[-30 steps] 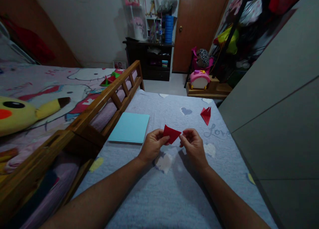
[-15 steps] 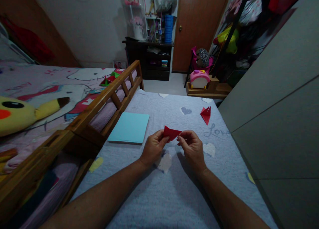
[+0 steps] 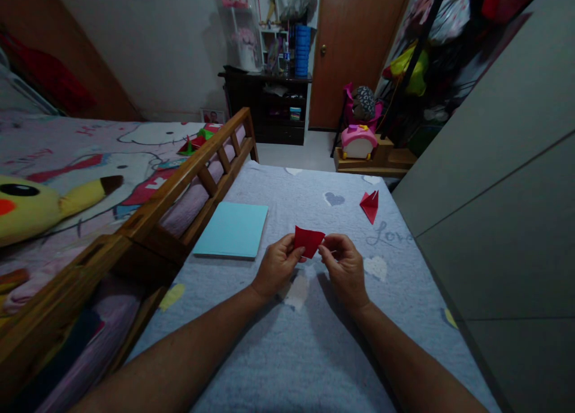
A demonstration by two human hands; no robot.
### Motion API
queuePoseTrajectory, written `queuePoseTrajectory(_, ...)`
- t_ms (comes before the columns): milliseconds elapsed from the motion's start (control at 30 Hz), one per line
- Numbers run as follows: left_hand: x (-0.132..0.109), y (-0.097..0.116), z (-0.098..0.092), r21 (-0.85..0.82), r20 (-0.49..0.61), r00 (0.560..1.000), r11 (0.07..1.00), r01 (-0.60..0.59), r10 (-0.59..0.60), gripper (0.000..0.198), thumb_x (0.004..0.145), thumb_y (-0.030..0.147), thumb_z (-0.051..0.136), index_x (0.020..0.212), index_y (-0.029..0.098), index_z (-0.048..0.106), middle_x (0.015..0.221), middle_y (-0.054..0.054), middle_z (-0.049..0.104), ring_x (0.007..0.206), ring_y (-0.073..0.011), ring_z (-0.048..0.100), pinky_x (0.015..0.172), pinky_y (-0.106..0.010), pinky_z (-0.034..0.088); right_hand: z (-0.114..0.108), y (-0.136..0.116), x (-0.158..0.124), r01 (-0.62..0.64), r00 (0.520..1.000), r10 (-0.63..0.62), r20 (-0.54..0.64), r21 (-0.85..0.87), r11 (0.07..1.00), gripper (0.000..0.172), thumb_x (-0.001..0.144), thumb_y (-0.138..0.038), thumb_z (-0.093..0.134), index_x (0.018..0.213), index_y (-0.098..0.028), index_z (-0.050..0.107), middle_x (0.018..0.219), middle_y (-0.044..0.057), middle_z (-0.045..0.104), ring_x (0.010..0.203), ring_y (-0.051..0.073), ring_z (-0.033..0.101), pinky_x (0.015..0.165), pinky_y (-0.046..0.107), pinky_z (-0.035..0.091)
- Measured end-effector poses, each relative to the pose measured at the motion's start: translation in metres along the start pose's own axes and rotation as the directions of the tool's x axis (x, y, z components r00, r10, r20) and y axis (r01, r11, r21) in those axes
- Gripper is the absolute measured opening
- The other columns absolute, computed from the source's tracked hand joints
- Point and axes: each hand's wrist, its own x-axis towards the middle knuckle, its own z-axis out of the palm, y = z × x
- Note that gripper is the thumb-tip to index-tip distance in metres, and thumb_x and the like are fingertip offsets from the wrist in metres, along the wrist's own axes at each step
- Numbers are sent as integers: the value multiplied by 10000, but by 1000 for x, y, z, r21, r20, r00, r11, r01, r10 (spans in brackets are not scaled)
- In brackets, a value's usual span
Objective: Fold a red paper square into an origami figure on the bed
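A small piece of red paper [image 3: 309,242] is held up between both hands, above the cloth-covered surface [image 3: 287,353]. My left hand [image 3: 279,263] pinches its left side between thumb and fingers. At its right edge, my right hand [image 3: 344,264] has thumb and fingertips closed on the paper. A folded red paper shape [image 3: 370,206] lies on the cloth at the back right. On the left rests a light blue square stack [image 3: 232,230], which looks like paper.
A wooden bed rail [image 3: 193,173] runs along the left side, with a yellow plush toy [image 3: 40,206] beyond it. Pale cabinet doors [image 3: 503,221] stand at the right. Behind are a dark shelf unit [image 3: 265,108] and a pink and white toy case [image 3: 358,142].
The red paper between my hands now shows a squarer, larger face instead of a narrow pointed one. Both hands have stayed nearly in place.
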Motion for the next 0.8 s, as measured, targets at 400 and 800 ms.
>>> queuePoseTrajectory(400,2,1,0,45,24,1000,999,-20,18,234,879,286,614,1068,154,656,994,-77,739,819,-177,688,745,-281,550,1,1,1,1,1000,-1,17,-10,1000,95,827,-260,674,899,-220,627,839,5,653,714,149,595,643,272,484)
queuePoseTrajectory(800,5,3,-3,212,71,992,971,-113,100,139,899,231,582,1020,174,622,921,-43,707,827,-160,660,754,-256,501,-1,-3,-1,166,980,-159,117,-48,985,88,843,-175,628,893,-240,596,885,5,559,800,156,571,629,255,492)
